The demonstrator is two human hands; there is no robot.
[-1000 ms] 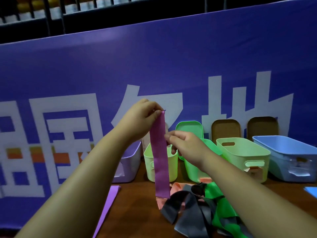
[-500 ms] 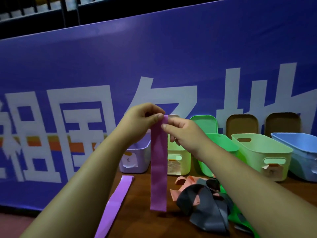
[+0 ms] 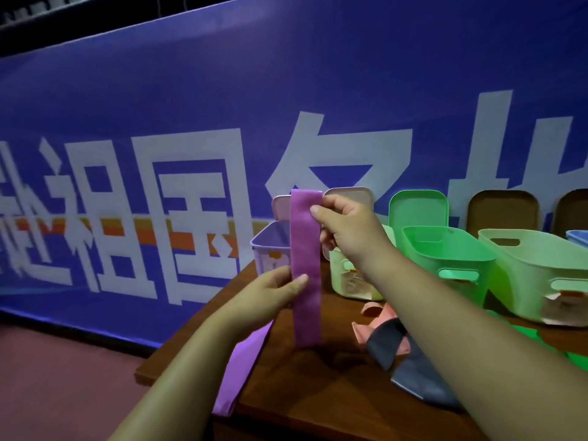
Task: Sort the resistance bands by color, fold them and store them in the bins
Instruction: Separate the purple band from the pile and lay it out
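A magenta-purple resistance band (image 3: 306, 249) hangs straight down above the wooden table (image 3: 334, 396). My right hand (image 3: 345, 229) pinches its top end. My left hand (image 3: 273, 292) pinches it about halfway down, thumb on the front. Behind the band stands a lilac bin (image 3: 270, 246). A lighter purple band (image 3: 241, 364) lies flat on the table's left edge. To the right lies a heap of pink bands (image 3: 377, 313), grey bands (image 3: 410, 370) and green bands (image 3: 541, 337).
A row of bins runs along the back: pale green bin (image 3: 346, 278), bright green bin (image 3: 451, 249), light green bin (image 3: 541, 265), and a blue bin (image 3: 579, 238) at the frame edge. Lids lean on the blue banner (image 3: 191, 122) behind. The table's left corner is near my left forearm.
My left hand has let go of the band's top and dropped to its middle. My right hand now holds the top alone. The view has swung left.
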